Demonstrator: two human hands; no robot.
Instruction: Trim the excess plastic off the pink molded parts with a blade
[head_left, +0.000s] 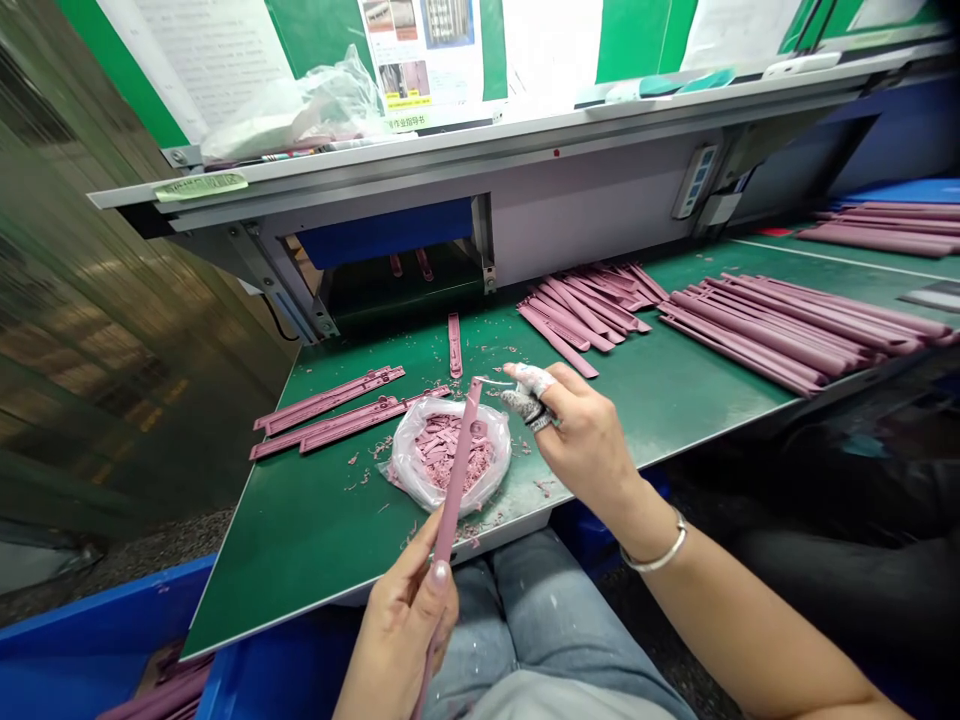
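My left hand (pixel 412 610) is closed around a long pink plastic strip (pixel 459 470), which slants up over a clear bag (pixel 409 455) filled with pink shavings. My right hand (pixel 574 420), with white and grey wrapping on its fingers, grips a thin metal tool (pixel 491 381). The tool's tip is at the upper end of the strip. Beyond the bag a short pink piece (pixel 454 345) lies on the green table. Several pink strips (pixel 349 415) lie left of the bag.
Piles of pink strips (pixel 585 305) and longer pink strips (pixel 795 325) cover the right of the table (pixel 300 540). A metal shelf (pixel 525 150) crosses behind. Blue bins (pixel 255 660) stand below the near-left edge. Shavings are scattered around the bag.
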